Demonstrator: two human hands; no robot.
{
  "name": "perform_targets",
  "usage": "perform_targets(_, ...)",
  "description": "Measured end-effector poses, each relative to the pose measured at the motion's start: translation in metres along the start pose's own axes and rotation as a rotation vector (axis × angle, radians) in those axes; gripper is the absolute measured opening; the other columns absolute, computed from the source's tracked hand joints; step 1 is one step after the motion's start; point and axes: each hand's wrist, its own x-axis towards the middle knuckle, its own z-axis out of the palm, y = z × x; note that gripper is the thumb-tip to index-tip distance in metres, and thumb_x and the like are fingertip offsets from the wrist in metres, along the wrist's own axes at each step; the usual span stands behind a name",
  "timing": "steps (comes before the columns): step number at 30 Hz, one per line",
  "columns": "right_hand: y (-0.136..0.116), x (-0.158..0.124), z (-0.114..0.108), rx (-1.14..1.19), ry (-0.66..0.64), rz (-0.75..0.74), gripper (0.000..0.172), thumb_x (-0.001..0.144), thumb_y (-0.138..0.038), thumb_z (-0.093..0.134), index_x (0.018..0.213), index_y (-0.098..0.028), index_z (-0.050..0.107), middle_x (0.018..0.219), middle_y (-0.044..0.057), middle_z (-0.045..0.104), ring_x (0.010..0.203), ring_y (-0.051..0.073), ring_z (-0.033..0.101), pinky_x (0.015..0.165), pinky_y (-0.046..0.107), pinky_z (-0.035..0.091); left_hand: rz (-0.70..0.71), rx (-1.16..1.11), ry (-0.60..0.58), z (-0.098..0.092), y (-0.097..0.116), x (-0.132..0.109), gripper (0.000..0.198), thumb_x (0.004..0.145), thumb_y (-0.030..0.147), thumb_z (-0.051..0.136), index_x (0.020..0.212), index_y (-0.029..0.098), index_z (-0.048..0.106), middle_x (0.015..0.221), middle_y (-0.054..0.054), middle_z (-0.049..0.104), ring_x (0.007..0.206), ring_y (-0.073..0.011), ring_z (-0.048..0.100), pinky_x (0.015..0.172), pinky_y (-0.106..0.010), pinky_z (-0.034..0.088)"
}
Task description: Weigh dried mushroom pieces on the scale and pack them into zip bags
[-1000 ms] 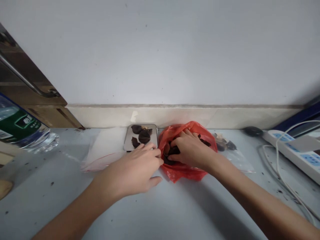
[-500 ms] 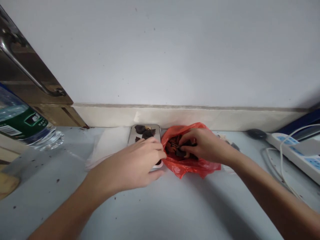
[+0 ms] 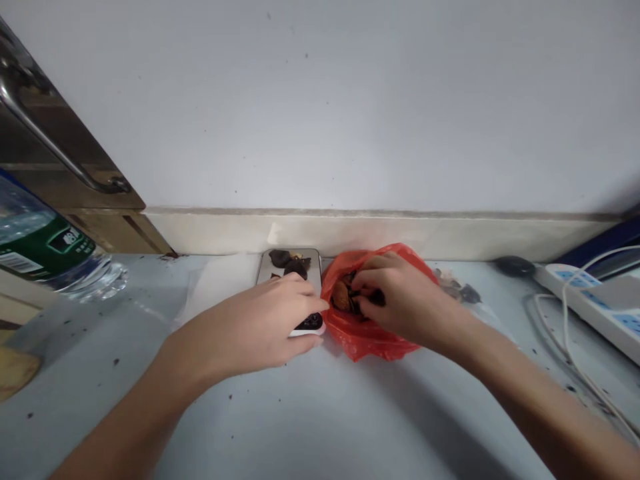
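Observation:
My left hand (image 3: 267, 327) reaches over a small flat scale (image 3: 314, 272) with a metal top and dark front panel. Its fingers are stretched out, thumb apart, with the fingertips at the near-left rim of a red plastic bag (image 3: 370, 343). Several dark, dried, peel-like pieces (image 3: 295, 268) lie on the scale, partly covered by that hand. Inside the open bag are more dark pieces and a rounded orange-brown one (image 3: 342, 295). My right hand (image 3: 400, 290) is in the bag's mouth, fingers and thumb closed around dark dried pieces; the fingers partly hide them.
White paper or plastic (image 3: 215, 283) lies left of the scale. Greyish pieces on clear plastic (image 3: 467, 293) lie right of the bag. A water bottle (image 3: 55, 247) leans in at the left. A black mouse (image 3: 515, 267), power strip (image 3: 595, 300) and white cable are at right.
My right hand has shifted slightly within the bag, and the orange-brown piece now shows more. The bag's right side has been pushed up and its near edge reshaped. My left hand moved slightly left.

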Motion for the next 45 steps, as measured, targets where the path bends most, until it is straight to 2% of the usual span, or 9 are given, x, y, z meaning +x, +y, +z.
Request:
perform_targets(4,-0.01,0.009,0.018,-0.146,-0.063,0.027,0.024,0.077,-0.004,0.06,0.059,-0.02,0.064,0.091,0.012,0.07,0.088,0.026,0.062,0.075,0.036,0.046,-0.047,-0.01,-0.06,-0.006,-0.001,-0.002,0.027,0.101,0.032,0.05,0.111,0.029,0.075,0.102,-0.004,0.07,0.099,-0.0235,0.066,0.083,-0.033,0.052)
perform_targets(7,-0.009,0.011,0.019,-0.148,-0.031,0.079,0.028,0.073,0.0,0.057,0.053,-0.02,0.057,0.083,0.011,0.068,0.085,0.025,0.062,0.069,0.033,0.043,-0.12,0.015,-0.048,-0.013,-0.008,-0.009,0.031,0.1,0.038,0.052,0.123,0.034,0.072,0.114,-0.003,0.072,0.102,-0.0241,0.068,0.082,-0.033,0.052)
perform_targets(12,0.003,0.004,-0.006,0.174,0.004,0.241,0.024,0.074,-0.013,0.058,0.053,-0.022,0.052,0.056,0.0,0.056,0.055,0.015,0.051,0.05,0.029,0.034,-0.298,0.098,-0.005,-0.028,-0.03,-0.027,0.044,0.096,0.05,0.055,0.135,0.033,0.069,0.133,-0.003,0.072,0.113,-0.028,0.07,0.092,-0.035,0.053)
perform_targets(16,0.013,-0.002,-0.02,0.561,-0.045,0.263,0.021,0.079,-0.032,0.061,0.063,-0.02,0.069,0.061,0.001,0.064,0.055,0.015,0.055,0.05,0.028,0.039,-0.402,0.13,0.036,-0.04,-0.049,-0.042,0.043,0.098,0.055,0.051,0.13,0.035,0.072,0.134,-0.003,0.072,0.112,-0.0286,0.07,0.091,-0.036,0.052)
perform_targets(20,0.008,-0.002,-0.017,0.701,-0.07,0.206,0.025,0.078,-0.041,0.064,0.068,-0.019,0.072,0.06,0.002,0.065,0.053,0.015,0.055,0.048,0.028,0.04,-0.432,0.159,0.058,-0.042,-0.058,-0.042,0.041,0.1,0.051,0.048,0.126,0.033,0.074,0.134,-0.004,0.073,0.116,-0.0287,0.068,0.095,-0.037,0.051)
perform_targets(28,-0.028,0.021,-0.004,0.406,0.14,-0.083,0.019,0.084,-0.018,0.059,0.073,-0.021,0.073,0.064,0.0,0.071,0.057,0.014,0.06,0.056,0.026,0.043,-0.328,0.114,0.093,-0.019,-0.06,0.001,0.028,0.093,0.024,0.059,0.113,0.023,0.079,0.111,-0.007,0.074,0.103,-0.0251,0.069,0.09,-0.033,0.051)
perform_targets(35,-0.04,0.043,0.006,0.244,0.009,-0.04,0.021,0.083,-0.009,0.062,0.079,-0.022,0.078,0.079,0.001,0.079,0.068,0.018,0.068,0.063,0.028,0.045,-0.19,0.097,0.044,-0.007,-0.068,0.01,0.022,0.083,0.01,0.064,0.091,0.022,0.081,0.108,-0.006,0.073,0.101,-0.0234,0.069,0.088,-0.033,0.053)
perform_targets(40,-0.048,0.045,0.01,0.216,-0.044,-0.035,0.022,0.083,-0.008,0.064,0.084,-0.022,0.081,0.091,0.003,0.082,0.079,0.021,0.071,0.071,0.029,0.047,-0.165,0.11,0.123,-0.021,-0.072,0.001,0.016,0.086,0.017,0.062,0.086,0.019,0.078,0.097,-0.007,0.072,0.095,-0.0222,0.068,0.087,-0.032,0.052)
perform_targets(45,-0.041,0.039,0.008,0.244,0.01,-0.064,0.016,0.085,-0.015,0.065,0.079,-0.022,0.078,0.084,0.003,0.08,0.071,0.019,0.068,0.065,0.028,0.046,-0.215,0.134,0.255,-0.051,-0.079,-0.026,0.023,0.088,0.035,0.059,0.088,0.023,0.078,0.098,-0.005,0.072,0.089,-0.0218,0.066,0.082,-0.032,0.051)
